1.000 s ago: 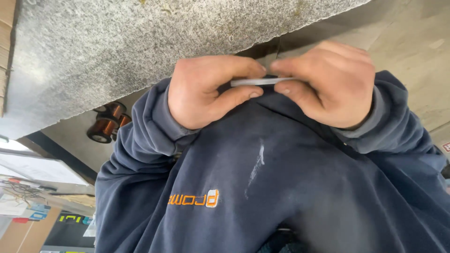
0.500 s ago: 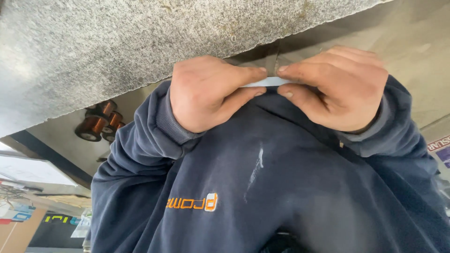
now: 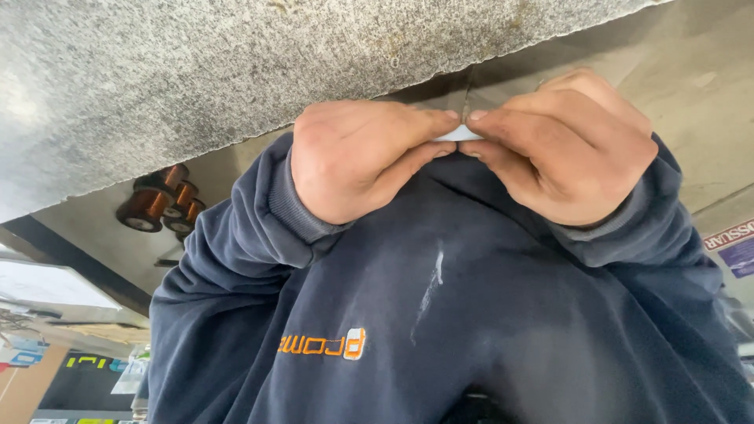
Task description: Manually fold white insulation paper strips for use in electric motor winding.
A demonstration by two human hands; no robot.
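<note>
Speckled grey stone slab (image 3: pixel 196 86) above; left hand (image 3: pixel 357 161) and right hand (image 3: pixel 569 153) pinch a white strip (image 3: pixel 458 135).

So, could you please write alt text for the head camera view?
Two bare hands, left hand and right hand, pinch a small pale strip between them in front of a navy sweatshirt. Copper wire spools sit at left beside a grey speckled slab.
</note>
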